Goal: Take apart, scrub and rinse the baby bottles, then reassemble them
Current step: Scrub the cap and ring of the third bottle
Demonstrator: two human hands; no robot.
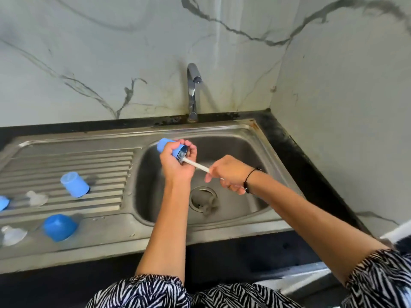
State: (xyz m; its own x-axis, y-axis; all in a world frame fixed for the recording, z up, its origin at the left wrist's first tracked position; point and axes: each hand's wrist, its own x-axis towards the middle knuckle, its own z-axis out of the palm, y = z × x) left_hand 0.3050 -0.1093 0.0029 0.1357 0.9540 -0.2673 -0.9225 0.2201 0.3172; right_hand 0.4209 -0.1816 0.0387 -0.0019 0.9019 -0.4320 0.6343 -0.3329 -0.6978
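1. One blue cap [165, 145], open end toward the brush [180, 155], is gripped in the left hand [175, 162] over the sink [255, 130].
2. Right hand [229, 174] is curled round the white brush handle.
3. Three more blue pieces [75, 184] [59, 227] [3, 202] and two clear nipples [36, 198] [12, 235] sit on the drainboard.

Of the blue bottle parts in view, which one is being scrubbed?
The blue cup-shaped part gripped in the left hand over the sink basin; the brush enters it. The other blue parts lie untouched on the drainboard.
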